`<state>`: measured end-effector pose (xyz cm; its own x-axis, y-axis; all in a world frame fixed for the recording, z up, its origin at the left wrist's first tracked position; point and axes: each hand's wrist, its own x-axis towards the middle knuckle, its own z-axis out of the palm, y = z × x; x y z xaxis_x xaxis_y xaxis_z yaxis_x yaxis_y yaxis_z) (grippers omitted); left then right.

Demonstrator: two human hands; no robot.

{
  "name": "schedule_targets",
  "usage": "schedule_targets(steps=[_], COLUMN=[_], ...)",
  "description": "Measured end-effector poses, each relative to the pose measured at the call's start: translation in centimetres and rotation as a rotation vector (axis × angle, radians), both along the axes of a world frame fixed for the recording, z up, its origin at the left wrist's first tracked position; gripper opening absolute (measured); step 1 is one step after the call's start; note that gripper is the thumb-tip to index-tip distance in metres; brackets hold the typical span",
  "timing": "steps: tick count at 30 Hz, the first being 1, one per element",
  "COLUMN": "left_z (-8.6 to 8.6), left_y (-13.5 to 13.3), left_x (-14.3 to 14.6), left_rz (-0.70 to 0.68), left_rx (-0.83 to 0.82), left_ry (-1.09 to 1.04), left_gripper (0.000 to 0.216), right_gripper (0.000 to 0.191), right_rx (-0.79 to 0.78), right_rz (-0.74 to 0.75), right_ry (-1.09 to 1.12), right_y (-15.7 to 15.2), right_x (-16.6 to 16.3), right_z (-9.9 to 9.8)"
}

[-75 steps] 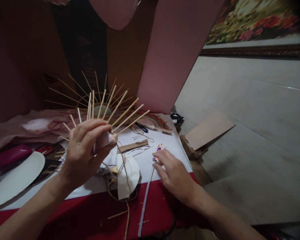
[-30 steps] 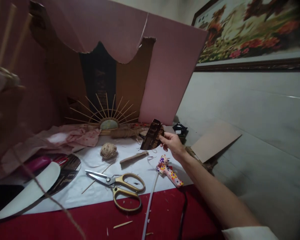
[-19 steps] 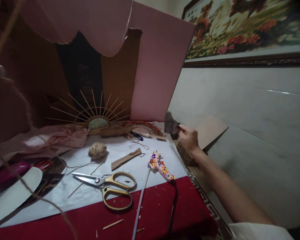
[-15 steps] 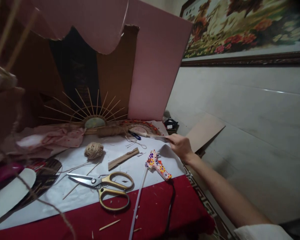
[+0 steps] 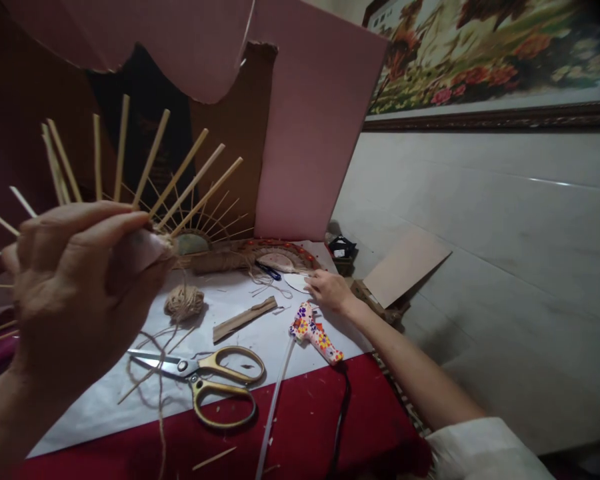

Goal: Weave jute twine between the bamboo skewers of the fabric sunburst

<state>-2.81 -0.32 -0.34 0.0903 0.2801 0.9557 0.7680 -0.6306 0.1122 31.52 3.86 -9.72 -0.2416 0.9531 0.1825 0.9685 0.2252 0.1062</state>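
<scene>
Raised at the left, my left hand (image 5: pixel 80 280) is closed around the pale base of a fan of wooden sticks (image 5: pixel 153 160). The sticks spread upward and outward, and the palm side is hidden. Twine (image 5: pixel 161 400) trails down from the piece past the scissors. On the far right side of the table, my right hand (image 5: pixel 330 291) pinches the edge of a flat white disc (image 5: pixel 295 283). Just nearer than that hand lies a flower-patterned glue gun (image 5: pixel 310 330) with a clear glue stick in it. Gold-handled scissors (image 5: pixel 200 380) rest open on the table.
A ball of twine (image 5: pixel 184 302) and a cardboard strip (image 5: pixel 245 319) lie mid-table. Behind them are another stick fan (image 5: pixel 193 243) and a beaded half-round piece (image 5: pixel 280 257). A pink panel (image 5: pixel 310 133) stands at the back. A board (image 5: pixel 407 267) leans at the right wall.
My left hand has come into fuller view from the left with the stick fan. My right hand has moved slightly left, and the white disc now shows its flat face.
</scene>
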Motion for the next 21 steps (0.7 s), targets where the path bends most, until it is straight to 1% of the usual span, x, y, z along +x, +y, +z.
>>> schedule_targets(steps=[3,7,9,11,14,17,19,21], left_z=[-0.1,0.0,0.0,0.0,-0.2,-0.4,-0.5,-0.6], left_y=[-0.4,-0.6,-0.7,-0.8,-0.7,-0.6,-0.6,-0.6], left_x=[0.8,1.1,0.9,0.4,-0.2,-0.5,-0.7,-0.8], left_rz=[0.022,0.005,0.001,0.004,0.012,0.008,-0.002,-0.021], left_rx=[0.031,0.047,0.041,0.028,0.011,-0.005,-0.028,-0.068], left_ry=[0.084,0.110,0.105,0.091,0.062,0.036,0.019,-0.033], left_gripper=[0.052,0.052,0.053,0.055,0.057,0.058,0.059,0.057], right_gripper=[0.033,0.026,0.030,0.032,0.022,0.027,0.028,0.026], right_rx=[-0.046,-0.193,-0.253,-0.275,-0.242,-0.198,-0.157,-0.092], right_rz=[0.011,0.040,0.040,0.045,0.111,0.242,0.286,0.254], right_ry=[-0.004,-0.009,0.005,0.043,0.157,0.307,0.383,0.419], right_y=[0.8,2.3,3.2,4.0,5.1,5.1,4.2,2.2], right_x=[-2.6,-6.1,-7.1,-7.7,-8.6,-9.7,-9.8,-9.0], right_z=[0.7,0.6,0.7,1.2,3.1,5.3,6.3,6.6])
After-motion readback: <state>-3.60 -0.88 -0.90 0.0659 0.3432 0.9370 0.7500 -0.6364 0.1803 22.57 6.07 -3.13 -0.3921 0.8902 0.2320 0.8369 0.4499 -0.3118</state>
